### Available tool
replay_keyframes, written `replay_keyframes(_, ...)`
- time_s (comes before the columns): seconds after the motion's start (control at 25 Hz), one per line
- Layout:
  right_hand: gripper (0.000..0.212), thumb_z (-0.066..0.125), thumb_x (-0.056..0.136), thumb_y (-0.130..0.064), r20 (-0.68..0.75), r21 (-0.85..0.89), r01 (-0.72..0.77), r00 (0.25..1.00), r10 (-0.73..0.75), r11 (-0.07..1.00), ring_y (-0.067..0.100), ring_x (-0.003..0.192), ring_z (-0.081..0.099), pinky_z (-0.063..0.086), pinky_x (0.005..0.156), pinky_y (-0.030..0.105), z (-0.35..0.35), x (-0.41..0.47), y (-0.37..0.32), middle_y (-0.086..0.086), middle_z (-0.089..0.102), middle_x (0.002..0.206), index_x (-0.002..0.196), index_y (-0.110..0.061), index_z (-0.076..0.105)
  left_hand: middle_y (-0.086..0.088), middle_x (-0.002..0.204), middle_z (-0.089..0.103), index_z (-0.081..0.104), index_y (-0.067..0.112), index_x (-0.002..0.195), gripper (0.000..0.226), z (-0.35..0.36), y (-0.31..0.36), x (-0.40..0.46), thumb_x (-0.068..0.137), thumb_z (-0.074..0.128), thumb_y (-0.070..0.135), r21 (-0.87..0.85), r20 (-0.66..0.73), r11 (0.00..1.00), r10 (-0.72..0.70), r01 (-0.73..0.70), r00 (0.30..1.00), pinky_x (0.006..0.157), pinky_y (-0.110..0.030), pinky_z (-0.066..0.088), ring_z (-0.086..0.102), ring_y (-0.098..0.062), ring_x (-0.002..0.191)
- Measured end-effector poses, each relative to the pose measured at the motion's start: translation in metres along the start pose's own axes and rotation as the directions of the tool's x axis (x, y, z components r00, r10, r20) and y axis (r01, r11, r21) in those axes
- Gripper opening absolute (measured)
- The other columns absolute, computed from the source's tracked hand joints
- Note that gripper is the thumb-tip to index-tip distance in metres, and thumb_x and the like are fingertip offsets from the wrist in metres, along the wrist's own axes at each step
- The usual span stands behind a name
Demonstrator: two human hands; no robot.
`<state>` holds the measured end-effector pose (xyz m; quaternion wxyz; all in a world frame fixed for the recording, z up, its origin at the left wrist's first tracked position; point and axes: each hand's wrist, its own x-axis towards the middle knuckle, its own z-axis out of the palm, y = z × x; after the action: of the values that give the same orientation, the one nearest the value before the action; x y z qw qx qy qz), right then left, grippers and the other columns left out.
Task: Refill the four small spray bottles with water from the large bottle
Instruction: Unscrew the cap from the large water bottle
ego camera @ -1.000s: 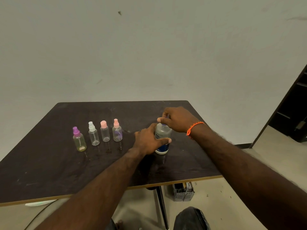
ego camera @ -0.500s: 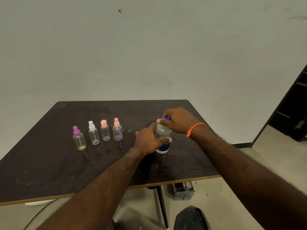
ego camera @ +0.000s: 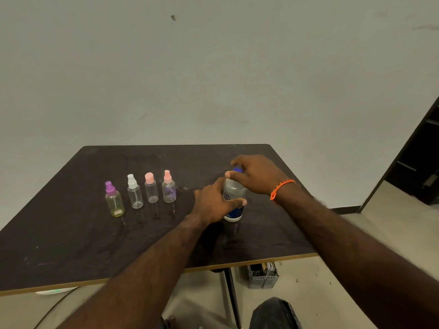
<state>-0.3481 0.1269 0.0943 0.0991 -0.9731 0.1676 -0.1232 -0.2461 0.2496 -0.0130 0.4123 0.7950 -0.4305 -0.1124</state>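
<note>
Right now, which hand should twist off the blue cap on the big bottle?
Probably the right hand: its fingers already curl around the blue cap, while the left hand grips the large bottle body, steadying it on the table.

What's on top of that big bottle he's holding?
A blue cap sits on the large bottle. The right hand curls over it, hiding most of it; the left hand grips the bottle's body.

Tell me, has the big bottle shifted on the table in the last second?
No. The large bottle stands at the same spot, right of the pink-capped spray bottle.
</note>
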Motion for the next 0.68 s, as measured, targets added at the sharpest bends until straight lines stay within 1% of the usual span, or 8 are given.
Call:
replay_keyframes(0.08, 0.035, 0.057, 0.096, -0.05, -0.026, -0.035, -0.042, 0.999, 0.041, 0.999, 0.019, 0.093, 0.061, 0.048, 0.079, 0.032, 0.004, 0.004, -0.001, 0.002, 0.069, 0.103, 0.109, -0.019, 0.067, 0.011, 0.129, 0.071, 0.051, 0.036, 0.138, 0.093, 0.0, 0.0, 0.0, 0.063, 0.06, 0.091, 0.008, 0.003, 1.0, 0.0, -0.001, 1.0, 0.112, -0.057, 0.043, 0.066, -0.017, 0.12)
replay_keyframes(0.12, 0.029, 0.058, 0.096, -0.044, -0.01, -0.029, -0.031, 0.999, 0.031, 0.999, 0.018, 0.094, 0.06, 0.048, 0.08, 0.032, 0.005, 0.005, -0.003, 0.003, 0.068, 0.104, 0.106, -0.018, 0.068, 0.01, 0.129, 0.071, 0.051, 0.036, 0.138, 0.093, 0.001, 0.0, 0.0, 0.063, 0.059, 0.091, 0.01, 0.0, 1.0, 0.003, -0.003, 1.0, 0.112, -0.057, 0.043, 0.067, -0.017, 0.12)
replay_keyframes(0.2, 0.019, 0.057, 0.097, -0.027, 0.066, -0.011, 0.012, 0.998, -0.011, 1.0, 0.02, 0.105, 0.059, 0.046, 0.088, 0.031, 0.002, 0.008, -0.005, 0.003, 0.065, 0.115, 0.109, -0.018, 0.068, 0.009, 0.129, 0.072, 0.051, 0.036, 0.139, 0.094, 0.001, 0.0, 0.0, 0.063, 0.061, 0.09, 0.0, -0.008, 1.0, 0.0, 0.0, 1.0, 0.112, -0.056, 0.045, 0.067, -0.017, 0.12)
replay_keyframes(0.32, 0.035, 0.055, 0.09, -0.005, 0.238, 0.039, 0.059, 0.969, -0.066, 0.998, 0.021, 0.118, 0.058, 0.047, 0.096, 0.03, -0.011, 0.008, -0.008, 0.001, 0.064, 0.128, 0.119, -0.018, 0.068, 0.009, 0.13, 0.071, 0.049, 0.036, 0.141, 0.091, 0.001, -0.001, 0.0, 0.067, 0.065, 0.086, 0.013, 0.0, 1.0, -0.006, 0.006, 1.0, 0.113, -0.057, 0.044, 0.066, -0.018, 0.122)
replay_keyframes(0.36, 0.043, 0.057, 0.088, -0.005, 0.263, 0.049, 0.07, 0.962, -0.08, 0.996, 0.02, 0.122, 0.056, 0.046, 0.099, 0.03, -0.013, 0.008, -0.008, 0.0, 0.061, 0.133, 0.128, -0.02, 0.064, 0.01, 0.13, 0.071, 0.049, 0.037, 0.141, 0.091, 0.001, -0.001, 0.0, 0.066, 0.065, 0.087, 0.007, -0.001, 1.0, -0.006, 0.006, 1.0, 0.112, -0.057, 0.044, 0.066, -0.018, 0.121)
replay_keyframes(0.44, 0.049, 0.063, 0.091, -0.021, 0.214, 0.059, 0.056, 0.975, -0.067, 0.997, 0.017, 0.121, 0.055, 0.043, 0.096, 0.027, -0.01, 0.008, -0.005, -0.001, 0.058, 0.137, 0.139, -0.022, 0.054, 0.011, 0.127, 0.071, 0.05, 0.038, 0.139, 0.09, 0.001, -0.002, 0.0, 0.065, 0.062, 0.088, -0.004, -0.006, 1.0, -0.002, 0.002, 1.0, 0.111, -0.057, 0.044, 0.067, -0.016, 0.119)
replay_keyframes(0.56, 0.033, 0.062, 0.093, -0.044, 0.072, -0.041, 0.008, 0.997, -0.005, 0.999, 0.017, 0.098, 0.06, 0.048, 0.083, 0.03, 0.002, 0.01, 0.002, 0.001, 0.067, 0.112, 0.118, -0.022, 0.064, 0.011, 0.125, 0.072, 0.052, 0.036, 0.138, 0.085, 0.001, -0.002, 0.0, 0.07, 0.065, 0.084, 0.013, -0.018, 1.0, 0.01, -0.01, 1.0, 0.112, -0.057, 0.042, 0.066, -0.015, 0.117)
replay_keyframes(0.68, 0.023, 0.062, 0.095, -0.031, 0.103, -0.003, 0.063, 0.993, -0.062, 0.998, 0.015, 0.098, 0.058, 0.047, 0.086, 0.03, 0.001, 0.01, 0.007, -0.004, 0.064, 0.112, 0.115, -0.021, 0.066, 0.011, 0.125, 0.071, 0.052, 0.036, 0.138, 0.082, 0.001, -0.002, -0.001, 0.071, 0.068, 0.082, 0.005, -0.017, 1.0, 0.009, -0.009, 1.0, 0.112, -0.057, 0.042, 0.066, -0.016, 0.117)
